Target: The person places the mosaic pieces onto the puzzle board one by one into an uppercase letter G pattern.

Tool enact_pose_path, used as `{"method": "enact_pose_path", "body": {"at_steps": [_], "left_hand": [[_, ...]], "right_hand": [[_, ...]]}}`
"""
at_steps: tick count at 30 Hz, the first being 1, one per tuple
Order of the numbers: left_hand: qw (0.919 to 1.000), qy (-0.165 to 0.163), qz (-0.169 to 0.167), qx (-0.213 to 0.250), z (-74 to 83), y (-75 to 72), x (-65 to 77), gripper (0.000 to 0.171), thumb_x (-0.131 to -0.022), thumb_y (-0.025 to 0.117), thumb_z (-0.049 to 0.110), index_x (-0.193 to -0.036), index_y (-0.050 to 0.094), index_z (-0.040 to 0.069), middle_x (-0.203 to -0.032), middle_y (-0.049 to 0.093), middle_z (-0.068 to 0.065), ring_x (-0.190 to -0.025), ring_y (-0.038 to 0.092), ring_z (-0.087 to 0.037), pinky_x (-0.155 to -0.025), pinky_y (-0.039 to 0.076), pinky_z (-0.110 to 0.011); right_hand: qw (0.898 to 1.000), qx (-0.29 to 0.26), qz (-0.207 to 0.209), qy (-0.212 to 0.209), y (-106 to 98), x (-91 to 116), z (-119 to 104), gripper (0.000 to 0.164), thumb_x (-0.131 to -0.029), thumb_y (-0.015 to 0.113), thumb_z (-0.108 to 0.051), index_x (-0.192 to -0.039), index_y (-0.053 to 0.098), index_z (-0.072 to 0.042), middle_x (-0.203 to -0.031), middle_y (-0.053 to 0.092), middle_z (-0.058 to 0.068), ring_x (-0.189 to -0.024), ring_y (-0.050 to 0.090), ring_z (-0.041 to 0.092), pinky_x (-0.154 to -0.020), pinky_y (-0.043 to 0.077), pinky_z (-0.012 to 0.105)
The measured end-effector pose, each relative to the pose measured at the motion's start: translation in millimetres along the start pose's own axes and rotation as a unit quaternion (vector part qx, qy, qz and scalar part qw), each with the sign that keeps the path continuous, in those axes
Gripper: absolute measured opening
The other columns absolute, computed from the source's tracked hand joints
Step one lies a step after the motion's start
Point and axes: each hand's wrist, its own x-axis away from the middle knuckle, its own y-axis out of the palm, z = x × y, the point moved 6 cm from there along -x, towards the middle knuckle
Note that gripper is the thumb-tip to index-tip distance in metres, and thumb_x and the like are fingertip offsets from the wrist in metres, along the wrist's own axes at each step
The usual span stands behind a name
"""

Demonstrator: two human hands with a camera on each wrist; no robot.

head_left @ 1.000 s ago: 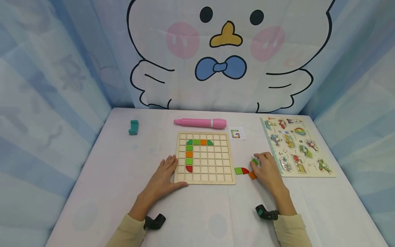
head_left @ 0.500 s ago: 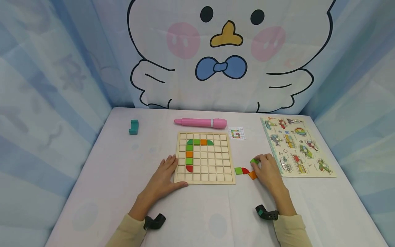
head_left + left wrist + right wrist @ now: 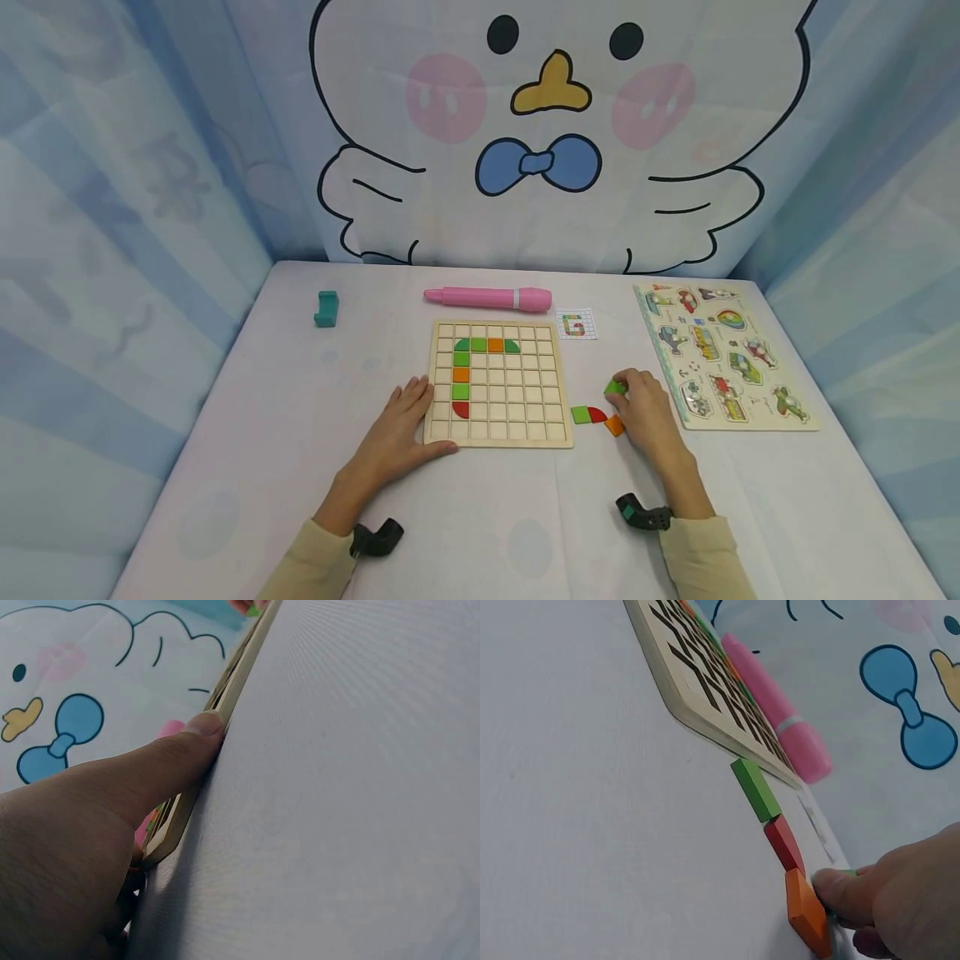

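Note:
A wooden grid board [image 3: 510, 408] holds green, orange and red tiles along its upper and left squares. My left hand [image 3: 393, 437] rests at its left edge, fingers extended; in the left wrist view the thumb [image 3: 176, 757] presses on the board's front rim. Right of the board, my right hand [image 3: 647, 417] pinches a green tile [image 3: 613, 388] between thumb and fingertips. In the right wrist view that tile is mostly hidden behind the thumb. Close by lie a green square tile [image 3: 756, 789], a red rounded tile [image 3: 783, 841] and an orange tile [image 3: 806, 907].
A pink marker-shaped stick [image 3: 487, 299] lies behind the board, beside a small pattern card [image 3: 575, 324]. At the right is a picture puzzle board [image 3: 723, 358]; a teal block [image 3: 326, 309] stands far left. A cartoon-printed curtain [image 3: 540, 225] backs the table.
My right hand has taken the green tile between its fingertips and shifted it slightly left, away from the orange tile. The left hand and the board stay where they were.

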Motion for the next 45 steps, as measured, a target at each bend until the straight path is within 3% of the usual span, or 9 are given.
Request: {"method": "enact_pose_path", "body": {"at_steps": [6, 12, 19, 26, 32, 45], "left_hand": [[1.0000, 0.000, -0.001, 0.001, 0.3, 0.4, 0.0, 0.105, -0.081, 0.072, 0.065, -0.155, 0.033, 0.000, -0.164, 0.031, -0.014, -0.156, 0.021, -0.030, -0.129, 0.018, -0.048], [1.0000, 0.004, 0.001, 0.001, 0.4, 0.3, 0.5, 0.104, -0.082, 0.072, 0.064, -0.154, 0.033, 0.000, -0.164, 0.031, -0.014, -0.155, 0.022, -0.031, -0.129, 0.018, -0.048], [1.0000, 0.005, 0.006, 0.000, 0.7, -0.4, 1.3, 0.105, -0.080, 0.073, 0.063, -0.154, 0.034, -0.001, -0.163, 0.033, -0.015, -0.155, 0.023, -0.031, -0.128, 0.019, -0.049], [1.0000, 0.005, 0.005, 0.000, -0.3, 0.4, 1.2, 0.105, -0.081, 0.072, 0.065, -0.154, 0.034, 0.000, -0.164, 0.031, -0.014, -0.155, 0.022, -0.030, -0.129, 0.019, -0.048], [1.0000, 0.005, 0.007, 0.001, 0.5, -0.8, 1.4, 0.104, -0.081, 0.072, 0.064, -0.154, 0.034, 0.000, -0.164, 0.032, -0.014, -0.155, 0.023, -0.030, -0.128, 0.019, -0.048], [0.9999, 0.005, 0.009, 0.007, 1.1, -1.4, 1.6, 0.104, -0.081, 0.073, 0.064, -0.154, 0.034, 0.000, -0.163, 0.032, -0.014, -0.155, 0.023, -0.030, -0.129, 0.019, -0.049]], "right_hand": [[0.999, -0.021, -0.023, 0.016, 3.2, -4.9, -5.4, 0.027, -0.099, 0.061, -0.008, -0.123, 0.056, 0.002, -0.110, 0.060, 0.020, -0.093, 0.056, 0.029, -0.081, 0.052, 0.040], [0.998, -0.049, -0.023, 0.021, 1.4, -6.4, -16.9, 0.028, -0.102, 0.057, -0.012, -0.126, 0.057, 0.002, -0.119, 0.059, 0.019, -0.101, 0.056, 0.031, -0.095, 0.054, 0.048], [0.998, -0.056, -0.003, -0.016, 0.2, -9.2, -37.8, 0.023, -0.101, 0.059, -0.011, -0.119, 0.058, 0.003, -0.114, 0.061, 0.018, -0.101, 0.058, 0.030, -0.095, 0.054, 0.048], [0.998, -0.056, -0.012, -0.026, 5.2, -13.1, -58.8, 0.023, -0.101, 0.060, -0.014, -0.118, 0.057, 0.001, -0.111, 0.061, 0.015, -0.095, 0.058, 0.027, -0.085, 0.054, 0.040], [0.996, -0.059, 0.003, -0.065, 8.6, -13.0, -75.8, 0.022, -0.100, 0.062, -0.014, -0.113, 0.058, 0.002, -0.103, 0.060, 0.015, -0.088, 0.057, 0.024, -0.074, 0.050, 0.034], [0.989, -0.068, 0.014, -0.134, 22.2, -8.6, -105.4, 0.019, -0.098, 0.066, -0.015, -0.109, 0.060, -0.001, -0.098, 0.057, 0.009, -0.084, 0.053, 0.018, -0.069, 0.049, 0.029]]}}
